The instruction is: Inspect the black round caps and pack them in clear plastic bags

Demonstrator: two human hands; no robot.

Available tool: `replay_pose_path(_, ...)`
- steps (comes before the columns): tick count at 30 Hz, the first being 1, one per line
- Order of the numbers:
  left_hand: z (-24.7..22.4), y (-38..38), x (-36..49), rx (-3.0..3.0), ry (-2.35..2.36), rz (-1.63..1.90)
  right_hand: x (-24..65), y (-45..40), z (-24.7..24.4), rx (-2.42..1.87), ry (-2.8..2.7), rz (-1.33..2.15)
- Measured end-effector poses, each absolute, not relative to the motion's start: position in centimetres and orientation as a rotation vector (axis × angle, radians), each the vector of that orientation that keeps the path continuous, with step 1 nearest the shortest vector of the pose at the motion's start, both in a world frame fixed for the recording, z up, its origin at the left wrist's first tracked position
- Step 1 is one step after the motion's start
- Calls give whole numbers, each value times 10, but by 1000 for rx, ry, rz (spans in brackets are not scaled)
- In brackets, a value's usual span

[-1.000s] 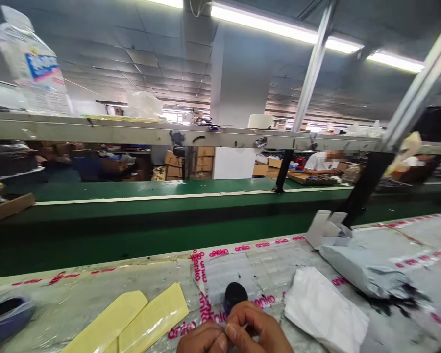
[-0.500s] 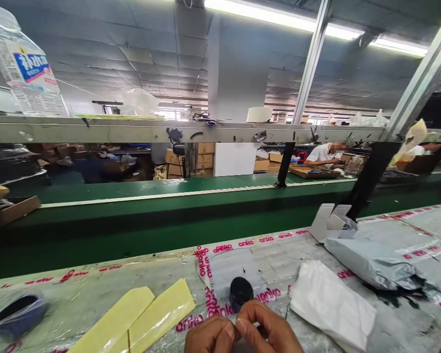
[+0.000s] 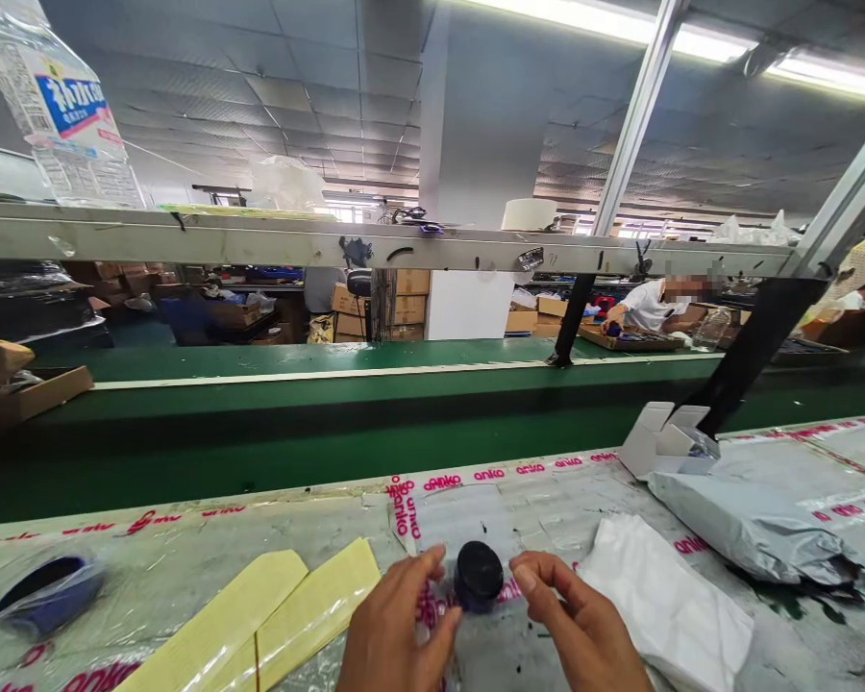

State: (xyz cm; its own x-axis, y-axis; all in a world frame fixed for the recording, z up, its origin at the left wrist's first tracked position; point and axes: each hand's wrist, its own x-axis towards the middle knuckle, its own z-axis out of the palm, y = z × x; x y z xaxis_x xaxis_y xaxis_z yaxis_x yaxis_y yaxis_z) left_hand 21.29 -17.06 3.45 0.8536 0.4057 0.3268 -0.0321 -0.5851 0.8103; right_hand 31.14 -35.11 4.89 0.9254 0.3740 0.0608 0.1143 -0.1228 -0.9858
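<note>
A small round black-topped container point(image 3: 479, 577) stands upright on the taped table, its lower side dark blue. To its left, my left hand point(image 3: 402, 625) is open, thumb and fingers spread, with nothing visible in it. On the other side my right hand point(image 3: 580, 625) hovers with its thumb and forefinger toward the container; nothing shows in it and a small gap remains. Yellow paper strips point(image 3: 281, 615) lie left of my left hand. Beside my right hand rests a folded stack of white soft sheets point(image 3: 667, 601).
At the left lies a dark blue ring-shaped item point(image 3: 50, 596) in clear plastic. A grey plastic bag point(image 3: 750, 524) and an open white box point(image 3: 667, 442) are at right. Behind runs a green conveyor point(image 3: 295, 432), with a metal shelf rail point(image 3: 274, 240) above. A person point(image 3: 653, 306) works beyond.
My hands were together with fingertips pinched in front of the container; now they have parted and moved to its two sides. The view has shifted slightly.
</note>
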Motion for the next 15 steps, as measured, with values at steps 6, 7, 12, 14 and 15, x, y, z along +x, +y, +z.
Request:
replay_pose_path(6,21,-183,249,2130,214,264,327,-347,34,-1661,-307,244)
replay_pose_path(7,16,-185,254,2133,218,234,327,-346,33,-1660,-283,230)
replay_pose_path(12,4,-191,266,2142,265,217,324,-345,25,-1686,-287,236)
replay_pose_path(14,0,-193,266,2099,254,298,323,-345,16,-1675,-273,237)
replay_pose_path(15,-1,-195,266,2076,248,353,323,-344,10,-1656,-254,236)
